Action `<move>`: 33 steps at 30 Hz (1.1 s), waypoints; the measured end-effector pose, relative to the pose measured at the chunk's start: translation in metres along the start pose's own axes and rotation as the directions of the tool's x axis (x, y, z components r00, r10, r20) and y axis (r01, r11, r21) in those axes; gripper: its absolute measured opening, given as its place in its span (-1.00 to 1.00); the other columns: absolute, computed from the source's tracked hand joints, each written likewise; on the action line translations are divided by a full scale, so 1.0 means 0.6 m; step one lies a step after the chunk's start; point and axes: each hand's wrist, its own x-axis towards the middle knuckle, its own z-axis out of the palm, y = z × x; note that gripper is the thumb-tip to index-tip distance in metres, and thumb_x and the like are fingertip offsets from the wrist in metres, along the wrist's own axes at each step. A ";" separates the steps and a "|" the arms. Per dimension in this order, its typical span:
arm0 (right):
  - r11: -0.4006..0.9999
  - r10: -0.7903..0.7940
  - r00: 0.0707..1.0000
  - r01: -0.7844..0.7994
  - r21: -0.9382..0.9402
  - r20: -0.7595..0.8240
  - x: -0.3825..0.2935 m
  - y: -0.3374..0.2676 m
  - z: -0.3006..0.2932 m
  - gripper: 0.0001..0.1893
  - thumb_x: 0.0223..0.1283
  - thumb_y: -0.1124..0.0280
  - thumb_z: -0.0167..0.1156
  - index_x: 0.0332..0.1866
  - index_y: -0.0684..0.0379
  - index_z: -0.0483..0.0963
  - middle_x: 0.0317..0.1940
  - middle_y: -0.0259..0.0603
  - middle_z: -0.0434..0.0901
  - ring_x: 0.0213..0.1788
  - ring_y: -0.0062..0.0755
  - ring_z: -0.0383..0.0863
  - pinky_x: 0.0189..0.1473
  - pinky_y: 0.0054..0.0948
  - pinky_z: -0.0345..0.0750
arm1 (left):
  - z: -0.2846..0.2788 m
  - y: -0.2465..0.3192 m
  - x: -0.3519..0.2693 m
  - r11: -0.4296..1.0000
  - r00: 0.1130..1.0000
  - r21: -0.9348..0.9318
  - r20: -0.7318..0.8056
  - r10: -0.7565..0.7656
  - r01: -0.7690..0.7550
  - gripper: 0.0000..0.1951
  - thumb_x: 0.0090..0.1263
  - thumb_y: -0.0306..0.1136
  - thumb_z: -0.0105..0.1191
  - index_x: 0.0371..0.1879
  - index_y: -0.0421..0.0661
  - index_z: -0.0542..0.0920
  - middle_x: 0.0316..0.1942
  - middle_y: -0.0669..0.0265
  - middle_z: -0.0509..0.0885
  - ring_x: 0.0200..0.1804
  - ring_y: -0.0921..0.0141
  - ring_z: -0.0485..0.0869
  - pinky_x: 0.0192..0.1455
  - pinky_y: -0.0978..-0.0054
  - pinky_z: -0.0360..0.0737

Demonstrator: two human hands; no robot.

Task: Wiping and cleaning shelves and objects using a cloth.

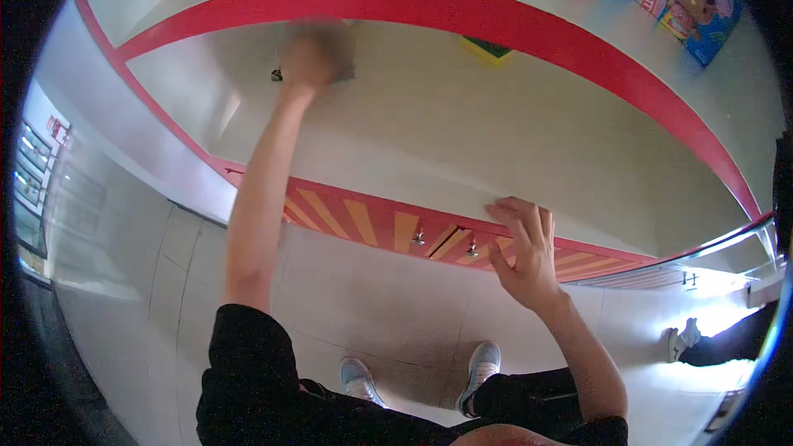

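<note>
My left hand (313,52) reaches far over the pale shelf (433,130), just under the red shelf edge; it is blurred. Something dark or grey shows around the hand, but whether it is held cannot be made out. A small dark object (276,75) lies at the hand's left side. My right hand (523,241) is at the shelf's near red edge, fingers apart, with nothing in it. Farther right on the shelf, a green and yellow item (487,49) is partly hidden behind the upper red band.
A red band (396,0) crosses above the shelf. On the upper surface lies a blue Hello Kitty box (687,0). Striped cabinet doors with small metal knobs (471,250) are below. Another person's leg and shoe (681,344) appear at right.
</note>
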 end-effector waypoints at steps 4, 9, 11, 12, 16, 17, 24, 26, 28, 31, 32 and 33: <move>1.000 -0.008 1.000 0.008 -0.020 0.007 0.003 -0.012 -0.004 -0.43 0.09 0.51 0.29 0.30 0.11 0.52 0.26 -0.16 0.48 0.22 -0.10 0.40 0.28 -0.15 0.38 | 0.006 -0.006 -0.097 0.955 0.865 -0.196 -0.492 0.100 -0.222 -0.57 0.24 -0.46 0.20 0.14 -0.10 0.74 -0.05 0.16 0.79 -0.19 0.15 0.75 -0.05 0.24 0.66; 0.993 -0.012 0.995 0.001 -0.121 -0.094 0.010 0.004 0.031 -0.50 0.10 0.47 0.29 0.23 0.08 0.51 0.18 -0.24 0.50 0.14 -0.17 0.40 0.22 -0.18 0.36 | -0.069 0.137 -0.264 0.599 0.917 -0.776 -0.364 -0.165 -0.200 -0.68 0.35 -0.45 0.30 0.09 -0.12 0.76 -0.07 0.24 0.79 -0.25 0.39 0.70 -0.14 0.50 0.64; 0.992 -0.028 0.991 0.012 -0.124 -0.129 0.019 -0.001 0.048 -0.54 0.11 0.46 0.28 0.19 0.07 0.52 0.15 -0.26 0.52 0.11 -0.19 0.41 0.21 -0.19 0.37 | -0.073 0.146 -0.325 0.648 0.954 -0.747 -0.279 -0.109 -0.145 -0.71 0.39 -0.37 0.35 0.07 -0.12 0.77 -0.06 0.26 0.80 -0.23 0.41 0.70 -0.11 0.50 0.65; 0.991 -0.021 0.996 0.009 -0.133 -0.092 0.020 -0.001 0.048 -0.54 0.11 0.46 0.28 0.19 0.07 0.52 0.15 -0.26 0.52 0.11 -0.19 0.41 0.21 -0.19 0.37 | -0.067 0.153 -0.339 0.637 0.958 -0.763 -0.252 -0.135 -0.111 -0.71 0.39 -0.37 0.35 0.07 -0.12 0.77 -0.06 0.26 0.80 -0.23 0.41 0.70 -0.11 0.50 0.65; 0.988 -0.065 0.983 0.040 -0.146 -0.172 0.034 0.004 0.063 -0.60 0.15 0.47 0.27 0.15 0.07 0.55 0.11 -0.26 0.53 0.08 -0.21 0.43 0.17 -0.23 0.41 | -0.037 0.169 -0.347 0.790 0.965 -0.558 -0.205 0.163 -0.252 -0.66 0.42 -0.37 0.34 0.15 -0.14 0.74 -0.13 0.26 0.83 -0.16 0.47 0.71 -0.07 0.58 0.62; 0.986 -0.071 0.982 0.042 -0.160 -0.178 0.030 0.006 0.065 -0.61 0.16 0.47 0.27 0.14 0.08 0.55 0.10 -0.25 0.53 0.07 -0.22 0.44 0.15 -0.24 0.42 | -0.030 0.178 -0.358 0.783 0.933 -0.509 -0.241 0.268 -0.357 -0.68 0.41 -0.39 0.34 0.11 -0.15 0.75 -0.14 0.26 0.83 -0.18 0.46 0.71 -0.08 0.56 0.63; 0.987 -0.095 0.993 0.085 -0.134 -0.069 0.022 0.002 0.054 -0.68 0.32 0.51 0.24 0.17 0.20 0.56 0.15 -0.21 0.54 0.15 -0.19 0.47 0.18 -0.24 0.46 | 0.015 0.180 -0.343 0.471 0.635 -0.442 -0.379 0.673 -0.763 -0.67 0.51 -0.34 0.24 0.11 -0.32 0.67 -0.03 0.10 0.76 -0.30 0.33 0.66 -0.21 0.42 0.63; 0.984 -0.102 0.991 0.088 -0.153 -0.085 0.018 0.004 0.051 -0.69 0.31 0.47 0.27 0.14 0.18 0.56 0.13 -0.22 0.55 0.12 -0.19 0.48 0.16 -0.25 0.49 | -0.004 0.200 -0.352 0.469 0.718 -0.583 -0.319 0.619 -0.663 -0.67 0.49 -0.36 0.24 0.13 -0.30 0.68 -0.05 0.11 0.76 -0.28 0.33 0.66 -0.19 0.41 0.62; 0.980 -0.125 0.984 0.102 -0.168 -0.130 0.012 0.006 0.052 -0.72 0.29 0.40 0.32 0.08 0.15 0.58 0.08 -0.23 0.57 0.05 -0.20 0.52 0.10 -0.27 0.53 | -0.032 0.225 -0.374 0.440 0.836 -0.795 -0.146 0.529 -0.417 -0.66 0.46 -0.41 0.25 0.16 -0.25 0.68 -0.07 0.13 0.76 -0.25 0.32 0.66 -0.14 0.40 0.62; 0.992 -0.078 0.984 0.061 -0.112 -0.158 0.004 -0.009 0.055 -0.73 0.29 0.35 0.36 0.05 0.14 0.58 0.06 -0.23 0.59 0.01 -0.21 0.55 0.05 -0.28 0.57 | -0.046 0.216 -0.398 0.392 0.865 -0.891 0.001 0.501 -0.226 -0.65 0.44 -0.43 0.26 0.18 -0.22 0.68 -0.09 0.16 0.76 -0.22 0.34 0.66 -0.11 0.41 0.62; 0.999 -0.020 0.987 0.012 -0.049 -0.162 -0.001 -0.018 0.053 -0.74 0.30 0.34 0.36 0.04 0.15 0.58 0.06 -0.22 0.60 0.01 -0.21 0.57 0.03 -0.29 0.58 | -0.048 0.211 -0.404 0.377 0.856 -0.909 0.045 0.515 -0.179 -0.65 0.45 -0.43 0.27 0.18 -0.20 0.69 -0.09 0.17 0.77 -0.21 0.35 0.67 -0.11 0.42 0.63; 0.999 0.040 0.986 -0.037 0.017 -0.162 -0.005 -0.026 0.052 -0.74 0.31 0.32 0.37 0.03 0.15 0.59 0.05 -0.21 0.61 0.00 -0.22 0.58 0.01 -0.30 0.59 | -0.050 0.206 -0.410 0.363 0.844 -0.923 0.089 0.528 -0.130 -0.66 0.45 -0.43 0.27 0.18 -0.19 0.69 -0.09 0.18 0.77 -0.21 0.37 0.68 -0.10 0.43 0.63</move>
